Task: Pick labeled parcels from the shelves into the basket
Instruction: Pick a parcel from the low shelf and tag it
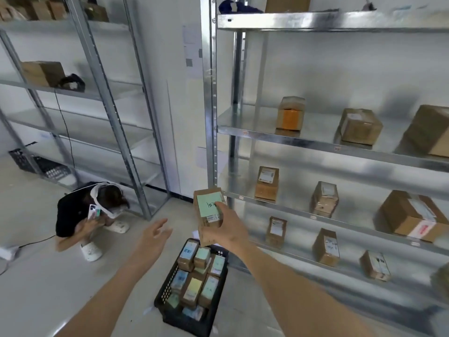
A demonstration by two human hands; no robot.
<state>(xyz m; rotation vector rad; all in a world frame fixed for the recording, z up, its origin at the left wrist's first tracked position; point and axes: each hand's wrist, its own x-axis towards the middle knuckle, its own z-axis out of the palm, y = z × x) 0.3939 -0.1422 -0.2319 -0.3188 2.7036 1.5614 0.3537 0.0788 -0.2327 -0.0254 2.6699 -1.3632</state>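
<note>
My right hand grips a brown cardboard parcel with a green label, held in the air above the far end of the black basket on the floor. Several labeled parcels lie packed in the basket. To the left of the parcel my left hand hangs over the floor with fingers spread, holding nothing. More cardboard parcels stand on the metal shelves at the right, among them one with an orange label.
A person crouches on the floor at the left, holding a phone, beside a second metal rack. Another black crate sits under that rack. A cable runs across the floor at far left.
</note>
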